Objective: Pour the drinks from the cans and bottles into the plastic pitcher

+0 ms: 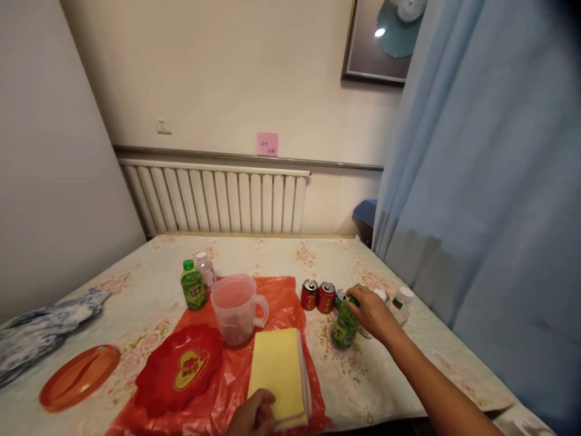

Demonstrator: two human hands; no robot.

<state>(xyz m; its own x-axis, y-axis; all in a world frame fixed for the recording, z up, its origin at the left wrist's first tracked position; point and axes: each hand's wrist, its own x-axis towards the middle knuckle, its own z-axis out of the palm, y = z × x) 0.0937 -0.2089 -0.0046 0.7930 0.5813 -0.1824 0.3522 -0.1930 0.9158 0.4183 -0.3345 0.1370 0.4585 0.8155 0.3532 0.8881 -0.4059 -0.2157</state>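
My right hand (373, 312) is closed around the cap end of a green-labelled bottle (345, 330), which tilts slightly on the table at the right. At the bottom edge, my left hand (256, 415) has its fingers curled with nothing visible in them, overlapping the corner of a folded yellow cloth (278, 369). I cannot tell whether it presses on the cloth. Behind the cloth stands a translucent pink pitcher (233, 309). A red scalloped plate (181, 369) lies to its left. Both rest on a red plastic sheet (281, 297).
Two red drink cans (318, 297) stand left of the bottle, with more containers partly hidden behind my right hand. A clear bottle (400, 306) is at the right. Another green bottle (193, 286), a pale bottle (205, 269), an orange lid (79, 376) and a patterned cloth (49, 330) lie leftward.
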